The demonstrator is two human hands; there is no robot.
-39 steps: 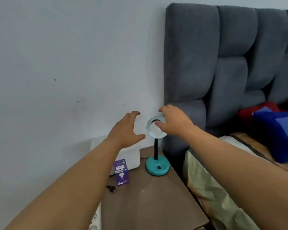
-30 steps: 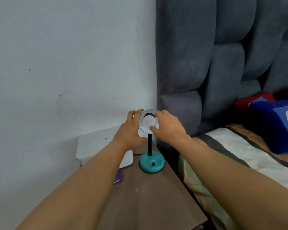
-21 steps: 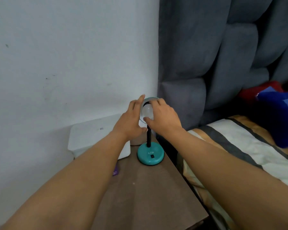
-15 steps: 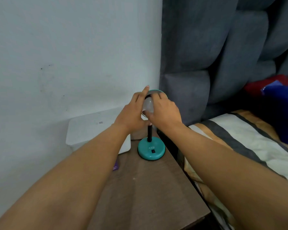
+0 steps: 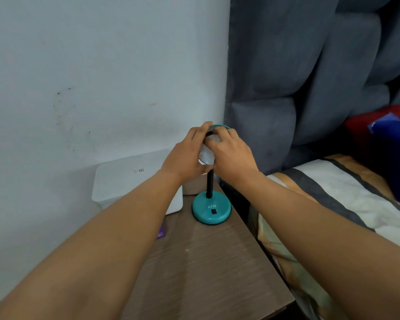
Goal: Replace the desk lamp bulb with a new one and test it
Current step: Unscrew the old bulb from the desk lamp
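A small desk lamp stands at the back of the brown bedside table [image 5: 206,269], with a teal round base [image 5: 211,210] and a black stem [image 5: 209,184]. My left hand [image 5: 185,158] wraps the lamp head [image 5: 206,155] from the left. My right hand [image 5: 231,155] covers the head from the right, fingers curled over the white bulb inside, which is mostly hidden. A purple bulb box [image 5: 161,232] lies on the table, nearly hidden under my left forearm.
A white box [image 5: 125,181] sits against the wall left of the lamp. A grey padded headboard [image 5: 298,77] rises to the right, with a bed, striped sheet [image 5: 333,188] and blue and red pillows [image 5: 393,144] beside the table.
My left hand came in from open air and closed on the lamp head. My right hand shifted from the rim onto the bulb. The camera moved closer and lower.
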